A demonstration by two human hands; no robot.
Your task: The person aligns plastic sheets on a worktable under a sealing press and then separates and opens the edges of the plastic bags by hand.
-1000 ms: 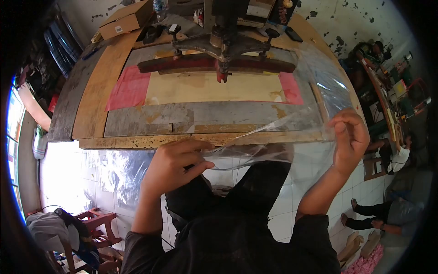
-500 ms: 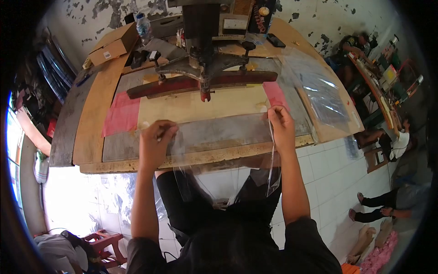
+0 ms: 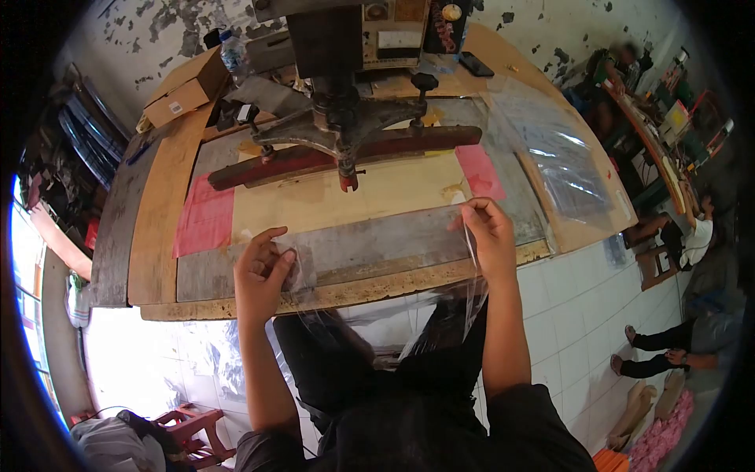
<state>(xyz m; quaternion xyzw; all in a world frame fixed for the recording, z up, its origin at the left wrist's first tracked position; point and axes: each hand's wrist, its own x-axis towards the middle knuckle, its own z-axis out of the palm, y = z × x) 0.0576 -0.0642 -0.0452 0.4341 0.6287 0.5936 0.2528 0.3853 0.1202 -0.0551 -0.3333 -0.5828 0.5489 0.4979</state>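
A clear plastic sheet stretches between my two hands over the table's front edge, its lower part hanging above my lap. My left hand pinches its left end, thumb against the fingers. At the right end, my right hand grips the sheet's corner between thumb and fingers. Just beyond the sheet lies a cream strip with a pink piece at its left end and another pink piece at its right. Above the strip hangs the machine's long red bar.
Stacked clear plastic lies on the table's right side. A cardboard box, a water bottle and a phone are at the back. A red stool stands lower left. Other people are at the right, one seated at a bench.
Both hands have come to similar heights over the table's front, the right hand moving inward and left, and the sheet is now spread between them. The camera view has also shifted.
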